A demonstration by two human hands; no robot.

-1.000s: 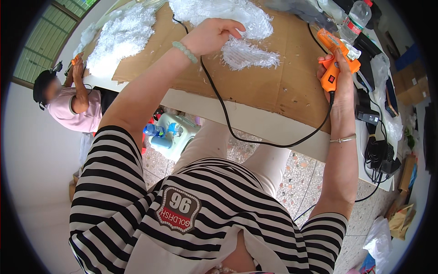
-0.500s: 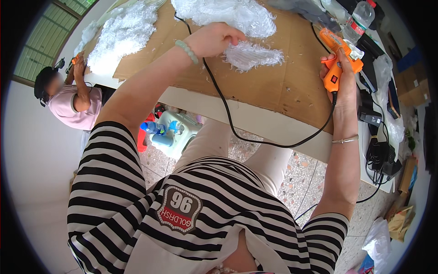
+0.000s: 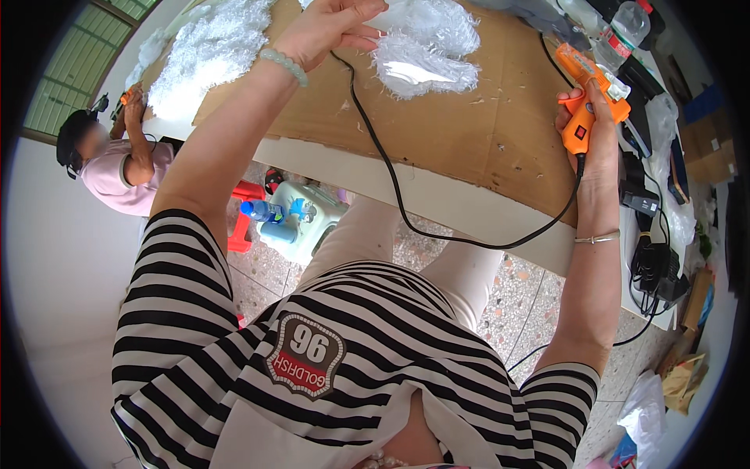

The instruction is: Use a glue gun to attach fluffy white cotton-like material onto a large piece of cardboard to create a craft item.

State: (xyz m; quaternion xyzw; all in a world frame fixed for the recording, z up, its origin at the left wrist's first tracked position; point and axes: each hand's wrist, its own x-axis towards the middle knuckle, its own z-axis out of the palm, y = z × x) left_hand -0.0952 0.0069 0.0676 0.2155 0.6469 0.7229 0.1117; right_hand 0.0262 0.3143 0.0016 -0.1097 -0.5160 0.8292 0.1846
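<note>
My right hand (image 3: pixel 592 129) grips an orange hot glue gun (image 3: pixel 578 125) above the right side of the cardboard sheet (image 3: pixel 461 144). The gun's black cord (image 3: pixel 375 144) loops down past the table's front edge and back up across the cardboard. At the far middle, my left hand (image 3: pixel 336 30) has its fingers apart, with nothing visible in them. Just right of its fingertips lies a shaggy white fringed piece (image 3: pixel 414 74), a smooth white patch showing on it. It touches a larger heap of white fringed material (image 3: pixel 445 27) behind it.
Another white fringed pile (image 3: pixel 211 59) lies at the far left. A plastic bottle (image 3: pixel 623 35) and black power adapters (image 3: pixel 652 266) are along the right side. Beyond the table's left end, a person (image 3: pixel 117 168) holds an orange tool. A pale stool (image 3: pixel 301 219) with bottles stands below.
My left hand has let go of the small fringed piece and moved left and farther away. The piece now shows a smooth patch. The glue gun has barely shifted.
</note>
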